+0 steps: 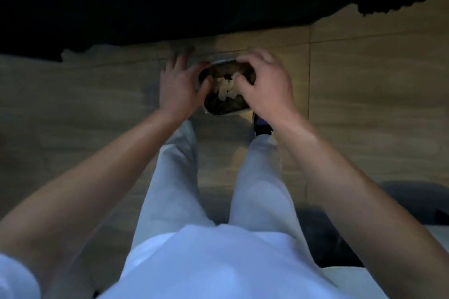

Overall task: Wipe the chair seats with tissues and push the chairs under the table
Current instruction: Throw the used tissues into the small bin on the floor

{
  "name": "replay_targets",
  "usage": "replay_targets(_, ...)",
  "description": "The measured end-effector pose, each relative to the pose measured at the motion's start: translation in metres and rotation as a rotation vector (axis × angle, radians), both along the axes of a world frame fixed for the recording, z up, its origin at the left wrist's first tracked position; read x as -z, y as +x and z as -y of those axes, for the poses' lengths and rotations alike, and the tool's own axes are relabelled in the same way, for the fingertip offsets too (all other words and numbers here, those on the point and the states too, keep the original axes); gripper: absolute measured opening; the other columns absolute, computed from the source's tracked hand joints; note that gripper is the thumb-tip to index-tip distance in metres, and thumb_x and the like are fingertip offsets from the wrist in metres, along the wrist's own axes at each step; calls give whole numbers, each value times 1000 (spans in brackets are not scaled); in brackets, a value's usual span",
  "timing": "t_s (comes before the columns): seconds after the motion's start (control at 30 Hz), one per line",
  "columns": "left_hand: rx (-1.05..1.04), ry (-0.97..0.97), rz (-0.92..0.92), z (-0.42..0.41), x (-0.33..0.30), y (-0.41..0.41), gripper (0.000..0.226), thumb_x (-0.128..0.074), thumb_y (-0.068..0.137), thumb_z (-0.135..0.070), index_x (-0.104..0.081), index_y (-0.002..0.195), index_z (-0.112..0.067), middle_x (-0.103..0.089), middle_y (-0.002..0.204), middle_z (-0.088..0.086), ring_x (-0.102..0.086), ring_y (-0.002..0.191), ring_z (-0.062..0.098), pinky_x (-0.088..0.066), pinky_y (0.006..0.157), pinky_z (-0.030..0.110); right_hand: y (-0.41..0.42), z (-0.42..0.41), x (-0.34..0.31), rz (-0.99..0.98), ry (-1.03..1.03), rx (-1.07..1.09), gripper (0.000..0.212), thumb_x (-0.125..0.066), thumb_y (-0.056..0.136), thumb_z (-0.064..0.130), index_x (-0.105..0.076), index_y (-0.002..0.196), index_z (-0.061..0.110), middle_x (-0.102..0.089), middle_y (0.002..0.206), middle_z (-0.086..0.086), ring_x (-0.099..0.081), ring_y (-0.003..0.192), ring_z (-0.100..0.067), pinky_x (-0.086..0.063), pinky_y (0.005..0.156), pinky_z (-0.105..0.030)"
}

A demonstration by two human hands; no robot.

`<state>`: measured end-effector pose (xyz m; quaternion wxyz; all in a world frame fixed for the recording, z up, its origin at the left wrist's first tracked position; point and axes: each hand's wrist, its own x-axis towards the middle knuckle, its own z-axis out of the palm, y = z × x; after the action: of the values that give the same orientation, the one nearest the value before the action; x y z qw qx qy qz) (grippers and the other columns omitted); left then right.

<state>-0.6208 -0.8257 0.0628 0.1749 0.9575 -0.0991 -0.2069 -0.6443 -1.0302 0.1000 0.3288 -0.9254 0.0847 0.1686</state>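
The right hand (pixel 264 85) pinches a white tissue (pixel 227 88) in its grip inside a small bin (pixel 226 104) on the floor, while the left hand (pixel 179 85), fingers apart, touches the rim. No chair is visible, so I judge the wiping is finished and the tissue is being thrown away; whether the chairs are pushed in, I cannot tell.

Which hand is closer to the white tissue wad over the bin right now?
Right. The right hand has its fingertips curled on the tissue above the bin. The left hand is beside it at the bin's left rim, fingers spread, apart from the tissue.
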Motion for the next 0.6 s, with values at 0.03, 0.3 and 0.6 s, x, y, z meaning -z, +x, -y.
replay_targets(0.03, -23, 28, 18, -5, -6, -1, 48, -48, 93, -50, -66, 133, -29, -44, 156, 11, -42, 138, 41, -44, 104, 48, 0, 1, -8, 22, 9, -37, 39, -62, 95, 32, -67, 131, 20, -56, 145, -4, -53, 132, -26, -43, 105, -33)
replay_targets(0.3, -499, -12, 197, -29, -47, -55, 40, -55, 97, -43, -70, 129, -25, -47, 153, 12, -41, 142, 37, -33, 118, 40, 3, 5, -53, 63, -58, -310, 44, -63, 96, 32, -62, 140, 24, -47, 156, -3, -42, 142, -23, -33, 105, -26)
replay_targets(0.6, -675, -64, 237, -114, -80, -82, 43, -53, 98, -46, -63, 137, -30, -37, 162, 5, -26, 152, 31, -27, 122, 44, 6, -89, -74, 106, -78, -422, 48, -63, 98, 36, -58, 144, 25, -41, 161, -7, -36, 150, -26, -38, 118, -45)
